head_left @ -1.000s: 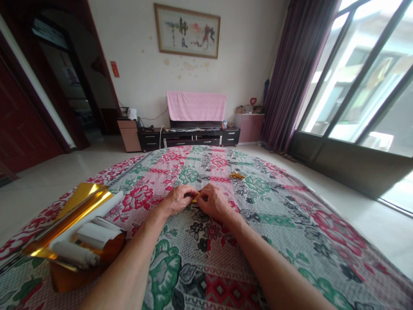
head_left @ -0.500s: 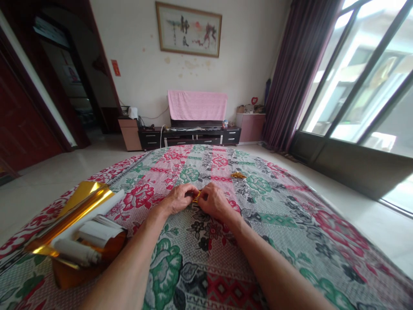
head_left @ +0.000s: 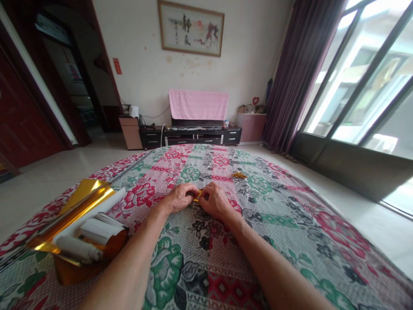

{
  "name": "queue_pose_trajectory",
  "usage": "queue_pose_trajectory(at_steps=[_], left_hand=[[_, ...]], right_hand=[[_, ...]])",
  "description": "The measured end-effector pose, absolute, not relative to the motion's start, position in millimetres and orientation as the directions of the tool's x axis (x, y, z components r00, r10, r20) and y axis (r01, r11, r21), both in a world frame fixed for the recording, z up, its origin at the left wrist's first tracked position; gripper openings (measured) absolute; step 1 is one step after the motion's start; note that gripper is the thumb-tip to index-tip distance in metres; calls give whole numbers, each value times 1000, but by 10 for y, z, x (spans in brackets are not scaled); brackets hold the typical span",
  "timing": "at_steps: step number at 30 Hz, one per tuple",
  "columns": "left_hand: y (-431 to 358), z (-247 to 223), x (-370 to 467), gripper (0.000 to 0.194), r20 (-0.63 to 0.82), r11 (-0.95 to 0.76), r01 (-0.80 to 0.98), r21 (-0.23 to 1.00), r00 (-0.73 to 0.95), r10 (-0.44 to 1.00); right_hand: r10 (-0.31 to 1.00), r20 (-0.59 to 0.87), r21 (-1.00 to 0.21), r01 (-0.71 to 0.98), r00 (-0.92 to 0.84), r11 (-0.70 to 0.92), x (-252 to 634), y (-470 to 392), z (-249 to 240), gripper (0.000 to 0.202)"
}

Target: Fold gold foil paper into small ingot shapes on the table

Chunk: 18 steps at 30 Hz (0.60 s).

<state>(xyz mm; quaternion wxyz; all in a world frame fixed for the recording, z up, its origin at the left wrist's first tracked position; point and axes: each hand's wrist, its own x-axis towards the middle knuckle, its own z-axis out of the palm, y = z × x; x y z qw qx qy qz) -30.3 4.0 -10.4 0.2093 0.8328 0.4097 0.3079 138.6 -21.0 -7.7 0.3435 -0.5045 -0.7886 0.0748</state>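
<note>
My left hand (head_left: 182,197) and my right hand (head_left: 214,199) meet over the middle of the flowered cloth. Between their pinched fingertips is a small piece of gold foil paper (head_left: 197,197), gripped from both sides. Most of the piece is hidden by the fingers, so its exact shape cannot be made out. Farther off, to the right of my hands, a small folded gold foil piece (head_left: 239,175) lies on the cloth.
The patterned cloth (head_left: 190,224) covers a large surface. At the left lie a gold foil roll (head_left: 72,211), white rolls (head_left: 77,249) and a curved gold sheet (head_left: 74,273). Beyond stand a low black cabinet (head_left: 193,138) and a pink cloth (head_left: 198,104) draped over something.
Both hands stay in nearly the same place, still pinching the gold foil, of which slightly more shows between the fingers. The whole view has shifted a little.
</note>
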Motion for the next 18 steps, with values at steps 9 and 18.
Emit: queue_pose_trajectory(at_steps=[9, 18], left_hand=[[97, -147, -305, 24, 379, -623, 458, 635, 518, 767], [94, -152, -292, 21, 366, -579, 484, 656, 467, 805]], right_hand=[[844, 469, -456, 746, -262, 485, 1386, -197, -81, 13], [838, 480, -440, 756, -259, 485, 1393, -210, -91, 13]])
